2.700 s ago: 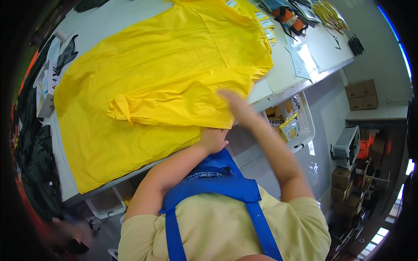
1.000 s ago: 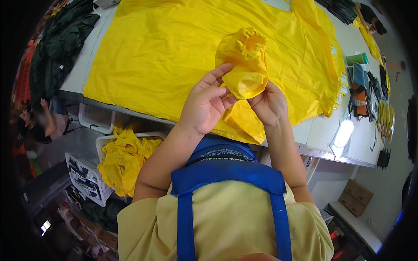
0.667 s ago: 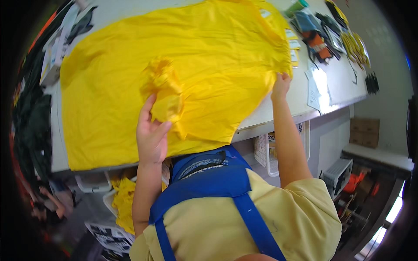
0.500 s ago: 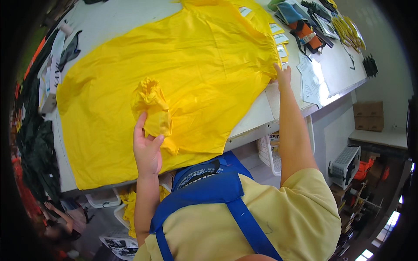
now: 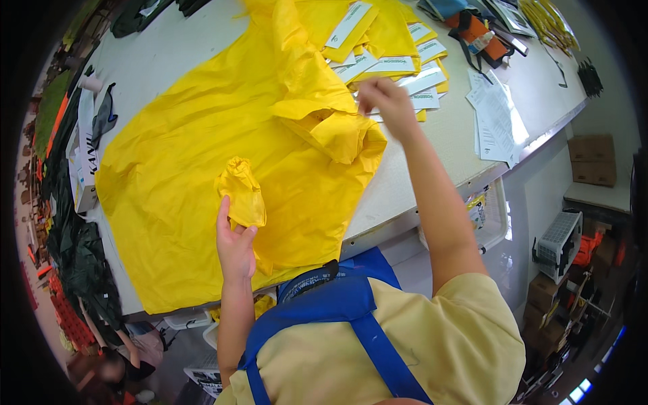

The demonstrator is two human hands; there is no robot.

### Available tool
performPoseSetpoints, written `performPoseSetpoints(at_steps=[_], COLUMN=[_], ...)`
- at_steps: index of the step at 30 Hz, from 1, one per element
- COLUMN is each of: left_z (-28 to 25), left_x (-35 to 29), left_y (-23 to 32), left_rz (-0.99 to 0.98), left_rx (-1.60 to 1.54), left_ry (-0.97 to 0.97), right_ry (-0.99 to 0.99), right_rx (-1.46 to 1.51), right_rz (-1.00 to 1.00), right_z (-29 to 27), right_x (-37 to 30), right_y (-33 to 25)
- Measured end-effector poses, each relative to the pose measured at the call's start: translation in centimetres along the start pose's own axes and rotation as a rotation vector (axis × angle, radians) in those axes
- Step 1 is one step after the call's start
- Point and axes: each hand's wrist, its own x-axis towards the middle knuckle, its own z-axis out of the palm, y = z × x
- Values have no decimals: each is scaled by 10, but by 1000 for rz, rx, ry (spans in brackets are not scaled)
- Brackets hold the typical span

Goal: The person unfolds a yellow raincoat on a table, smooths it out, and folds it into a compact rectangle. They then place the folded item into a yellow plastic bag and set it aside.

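Observation:
A large yellow garment (image 5: 182,162) of thin, smooth cloth lies spread over the white table, creased, its right side folded back on itself. Its gathered elastic sleeve cuff (image 5: 241,192) stands up from the cloth, the lower part pinched between the thumb and fingers of my left hand (image 5: 236,243). At the garment's right edge is my right hand (image 5: 389,104), its fingers curled in and slightly blurred. Whether cloth is caught in those fingers is hidden. Flat yellow packets with white labels (image 5: 395,64) lie in a loose pile just beyond that hand.
Printed sheets (image 5: 496,118) lie on the table's right part, near an orange and black pouch (image 5: 480,42). Dark green cloth (image 5: 81,256) hangs over the left edge. A white basket (image 5: 496,216) sits under the table. Another person (image 5: 125,358) is at lower left.
The garment's right part has been folded back to the left, baring more of the labelled packets. My right hand has moved left; my left hand still holds the cuff.

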Motion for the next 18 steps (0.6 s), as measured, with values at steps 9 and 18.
performPoseSetpoints(at_steps=[9, 18], left_z=[4, 3], left_x=[4, 14], left_y=[-5, -18], left_rz=[-82, -131], left_rx=[30, 34], left_ry=[54, 105], right_ry=[109, -527], right_rx=[-895, -1053], right_rz=[33, -294], right_z=[47, 131], right_x=[135, 90], right_y=[69, 76])
